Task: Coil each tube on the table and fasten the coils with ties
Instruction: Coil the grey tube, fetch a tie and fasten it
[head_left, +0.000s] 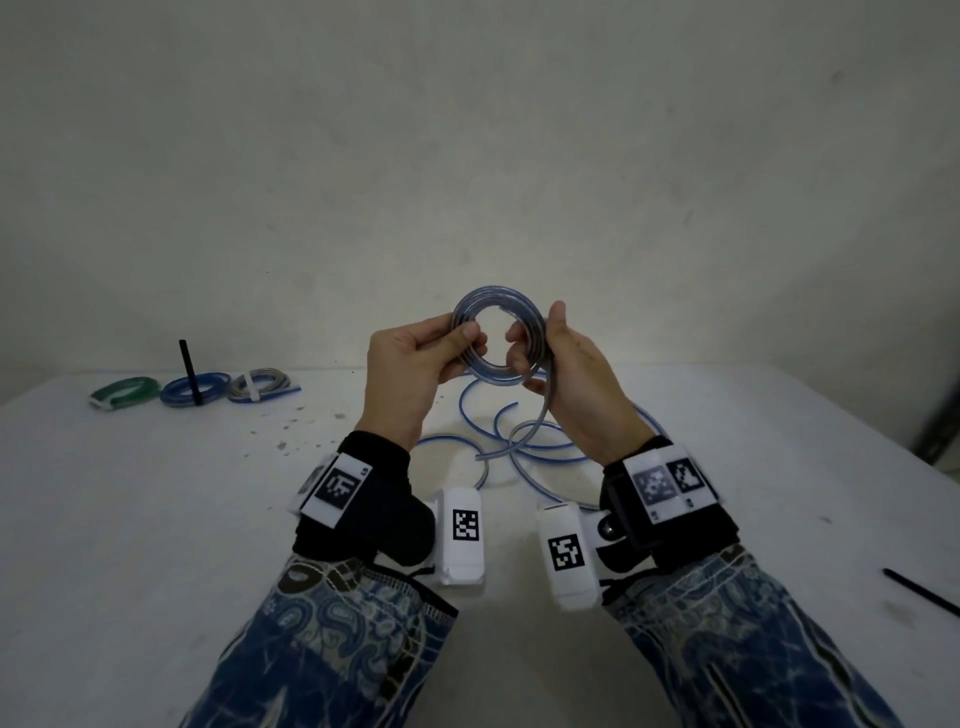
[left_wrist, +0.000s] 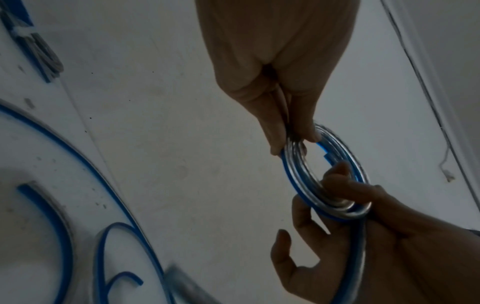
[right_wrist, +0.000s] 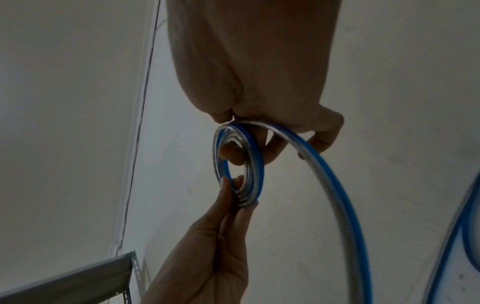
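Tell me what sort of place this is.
Probably a bare workroom or storage space set up for recording: a plain white table against an unfinished wall, a slotted metal shelving rail nearby, and tied tube coils lined up on the table.

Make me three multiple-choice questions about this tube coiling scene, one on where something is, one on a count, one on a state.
1. Where do the finished coils lie on the table?
A. far left
B. near right edge
C. under the wrists

2. How many finished coils lie there?
A. one
B. three
C. five

3. The clear blue-striped tube in the hands is
A. fully coiled and tied
B. partly coiled, the rest trailing
C. lying flat, untouched

Answers: 1 A, they sit in a row at far left. 2 B, green, blue and grey. 3 B, left hand and right hand hold the loops while the tail hangs to the table.
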